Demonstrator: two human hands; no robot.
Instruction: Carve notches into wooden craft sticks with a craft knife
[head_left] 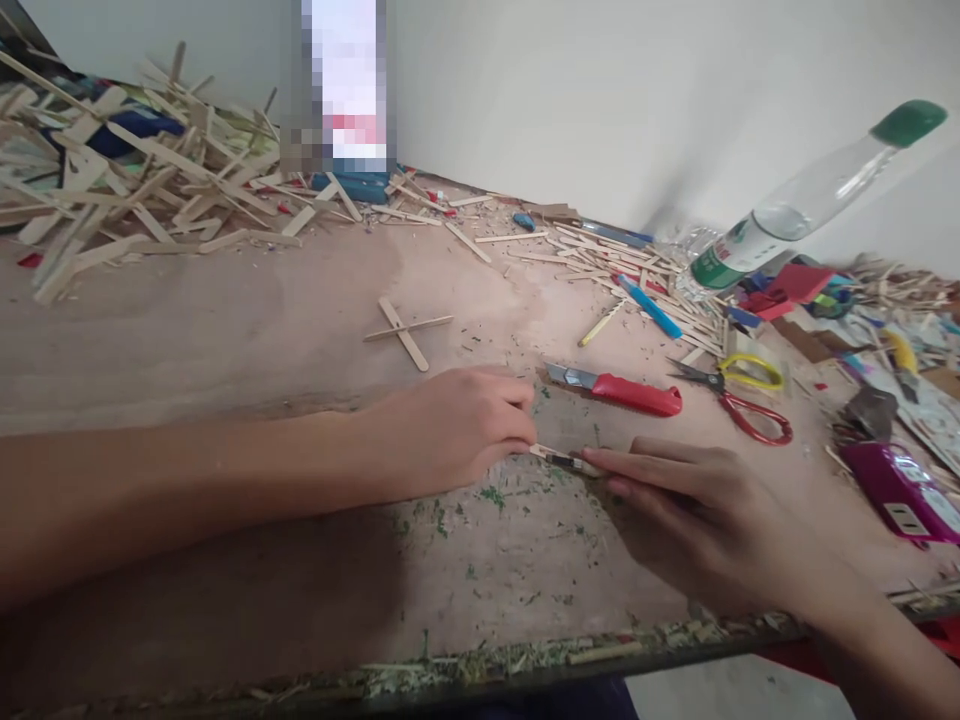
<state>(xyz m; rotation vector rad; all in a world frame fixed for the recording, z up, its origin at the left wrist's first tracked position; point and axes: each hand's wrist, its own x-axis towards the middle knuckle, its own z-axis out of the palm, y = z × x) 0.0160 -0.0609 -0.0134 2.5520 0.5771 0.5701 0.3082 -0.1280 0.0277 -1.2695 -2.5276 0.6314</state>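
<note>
My left hand (450, 425) rests on the wooden tabletop (225, 330) with its fingers curled, pinching the left end of a small flat wooden stick piece (559, 459). My right hand (694, 515) lies just right of it, fingers together, and pins the other end of that piece down with thumb and forefinger. The stick piece lies flat on the table between both hands. A red utility knife (619, 390) with its blade out lies just beyond the hands, untouched.
Scissors with a yellow and a red handle (739, 390) lie right of the knife. Two crossed sticks (405, 330) lie mid-table. A heap of wooden sticks (120, 170) fills the far left. A clear bottle (810, 195), a blue pen (651, 307) and a magenta box (900, 490) are at the right.
</note>
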